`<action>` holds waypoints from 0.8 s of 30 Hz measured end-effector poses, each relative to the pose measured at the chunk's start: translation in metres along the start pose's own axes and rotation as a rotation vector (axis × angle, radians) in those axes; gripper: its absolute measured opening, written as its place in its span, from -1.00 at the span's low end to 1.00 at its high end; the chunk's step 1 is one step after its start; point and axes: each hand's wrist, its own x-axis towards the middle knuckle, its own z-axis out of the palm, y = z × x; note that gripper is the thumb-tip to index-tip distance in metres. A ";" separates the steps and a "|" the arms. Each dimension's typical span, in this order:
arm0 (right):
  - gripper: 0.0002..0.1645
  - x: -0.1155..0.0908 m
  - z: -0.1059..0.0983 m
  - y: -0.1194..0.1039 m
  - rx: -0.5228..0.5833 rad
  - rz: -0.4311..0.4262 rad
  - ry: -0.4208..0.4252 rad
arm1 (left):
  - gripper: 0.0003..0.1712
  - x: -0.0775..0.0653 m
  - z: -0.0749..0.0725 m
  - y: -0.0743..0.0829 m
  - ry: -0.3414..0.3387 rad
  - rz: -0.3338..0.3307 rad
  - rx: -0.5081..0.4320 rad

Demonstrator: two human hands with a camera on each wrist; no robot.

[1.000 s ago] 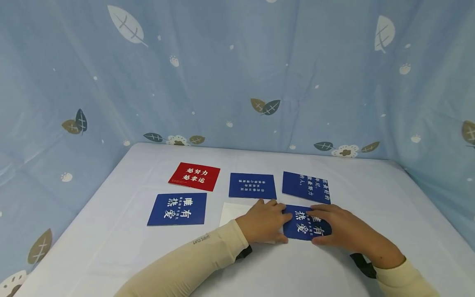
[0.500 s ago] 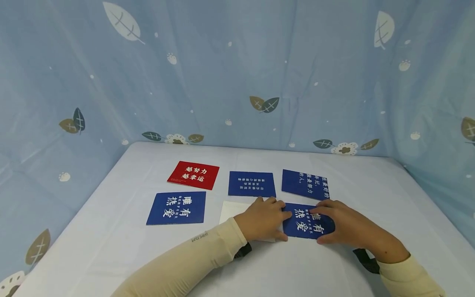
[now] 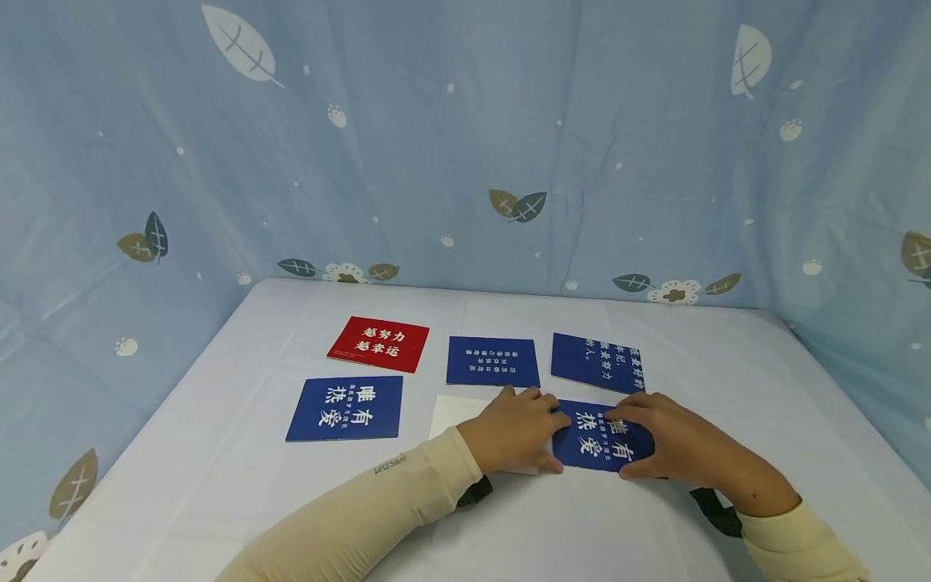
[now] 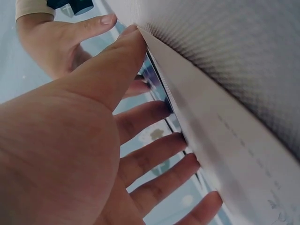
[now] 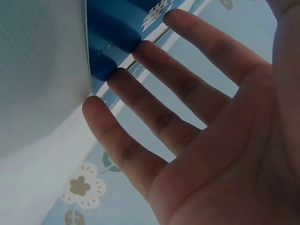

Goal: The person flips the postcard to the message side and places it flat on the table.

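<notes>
The left hand (image 3: 512, 432) rests over a white square card (image 3: 451, 412), hiding much of it. In the left wrist view its fairly straight, spread fingertips touch the pale card (image 4: 206, 98), and its thumb lies at one edge. Just right of it lies a blue card with white characters (image 3: 587, 453), close to the left hand's index finger. On that card's right side sits the right hand (image 3: 684, 444), fingertips on its face and thumb by the near edge. The right wrist view shows straight fingers touching the blue card (image 5: 110, 28). Both cards appear flat on the table.
Behind the hands lie two more blue cards, one in the middle (image 3: 493, 361) and one tilted at right (image 3: 596, 362). At left are a red card (image 3: 380, 343) and another blue card (image 3: 345, 409). A leaf-print blue curtain (image 3: 407, 145) hangs behind the white table (image 3: 218, 477).
The right hand has shifted slightly right and its thumb moved outward, so more of the blue card's right end shows. The left hand has stayed almost still on the white card.
</notes>
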 end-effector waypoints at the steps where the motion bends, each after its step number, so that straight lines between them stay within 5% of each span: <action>1: -0.06 0.000 0.000 0.000 -0.001 0.002 0.001 | -0.23 0.000 0.000 0.000 0.000 0.000 -0.003; 24: -0.01 -0.002 -0.002 -0.003 -0.028 0.021 -0.023 | -0.32 -0.001 0.001 0.006 0.025 0.022 0.133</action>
